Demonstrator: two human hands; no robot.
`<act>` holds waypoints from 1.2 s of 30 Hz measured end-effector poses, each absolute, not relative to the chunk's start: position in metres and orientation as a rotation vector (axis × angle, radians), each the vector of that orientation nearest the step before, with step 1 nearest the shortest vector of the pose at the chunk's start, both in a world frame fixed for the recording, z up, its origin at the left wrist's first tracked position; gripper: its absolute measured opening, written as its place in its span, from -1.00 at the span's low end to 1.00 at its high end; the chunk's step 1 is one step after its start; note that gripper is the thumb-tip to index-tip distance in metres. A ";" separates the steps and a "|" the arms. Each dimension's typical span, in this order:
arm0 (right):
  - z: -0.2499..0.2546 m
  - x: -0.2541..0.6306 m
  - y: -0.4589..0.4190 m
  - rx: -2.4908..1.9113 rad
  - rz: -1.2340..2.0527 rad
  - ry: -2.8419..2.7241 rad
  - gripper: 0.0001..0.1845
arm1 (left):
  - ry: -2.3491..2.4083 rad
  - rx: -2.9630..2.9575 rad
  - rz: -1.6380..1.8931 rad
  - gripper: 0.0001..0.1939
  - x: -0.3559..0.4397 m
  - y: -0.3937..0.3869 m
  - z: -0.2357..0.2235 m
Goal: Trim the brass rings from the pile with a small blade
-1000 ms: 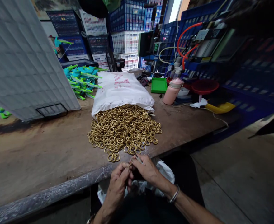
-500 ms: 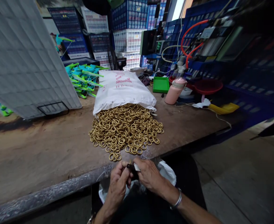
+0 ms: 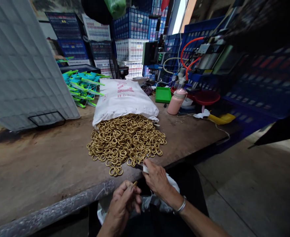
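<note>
My left hand [image 3: 123, 200] is pinched around a brass-coloured ring [image 3: 135, 183], just in front of the table edge. Above and to the right of it, my right hand [image 3: 158, 180] grips a small tool with a dark flat tip [image 3: 138, 167] and a white part by the fingers; its exact kind is unclear. That tip reaches the near side of a heap of brass-coloured rings [image 3: 125, 141]. The rings spill from the mouth of a white sack [image 3: 127, 102] with red print, lying on the table. A whitish bag [image 3: 102, 210] lies below my hands, partly hidden.
A grey ribbed panel [image 3: 33, 72] stands on the left of the brown table [image 3: 61, 161]. Behind it lie blue-green plastic pieces [image 3: 82, 85]. To the right are a green tray [image 3: 163, 95], a pink bottle [image 3: 176, 102] and a red dish [image 3: 206, 97]. Crates [image 3: 131, 49] are stacked behind.
My hands have come apart. The right one has moved up with the tool to the heap's edge, while the left has dropped lower with a ring showing. The view has shifted slightly.
</note>
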State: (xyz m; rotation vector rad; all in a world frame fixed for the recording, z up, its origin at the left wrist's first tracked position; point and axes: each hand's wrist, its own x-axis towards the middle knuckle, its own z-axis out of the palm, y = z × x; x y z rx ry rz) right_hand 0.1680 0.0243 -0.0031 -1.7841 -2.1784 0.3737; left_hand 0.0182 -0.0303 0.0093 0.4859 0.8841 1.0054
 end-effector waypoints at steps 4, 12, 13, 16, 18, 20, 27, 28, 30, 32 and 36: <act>-0.019 0.160 0.023 -1.859 0.281 -2.173 -0.71 | 0.864 0.388 1.050 -0.74 0.016 -0.024 0.001; -0.009 0.164 0.030 -1.650 0.554 -2.070 -0.71 | 0.670 0.221 1.044 -0.81 0.008 -0.012 -0.005; -0.004 0.164 0.031 -1.601 0.634 -2.039 -0.75 | 0.670 0.201 1.035 -0.80 0.008 -0.011 -0.003; 0.010 0.161 0.031 -1.465 0.854 -1.960 -0.91 | 0.769 0.203 1.063 -0.71 0.009 -0.008 0.002; 0.018 0.158 0.029 -1.394 0.959 -1.954 -0.88 | 0.872 0.306 1.124 -0.71 0.011 -0.006 0.004; 0.023 0.156 0.027 -1.322 1.036 -1.998 -0.85 | 0.956 0.426 1.153 -0.70 0.013 -0.005 0.005; 0.019 0.151 0.022 -1.286 1.204 -1.951 -0.71 | 1.112 0.696 1.073 -0.71 0.012 -0.007 0.004; 0.016 0.149 0.022 -1.293 1.257 -1.877 -0.71 | 1.136 0.711 1.094 -0.71 0.012 -0.007 0.005; 0.010 0.146 0.020 -1.302 1.415 -1.687 -0.71 | 1.165 0.743 1.149 -0.72 0.014 -0.006 0.006; 0.005 0.142 0.018 -1.296 1.605 -1.482 -0.69 | 1.162 0.783 1.188 -0.74 0.016 -0.005 0.008; 0.004 0.137 0.017 -1.266 1.870 -1.175 -0.66 | 1.167 0.814 1.198 -0.75 0.018 -0.005 0.008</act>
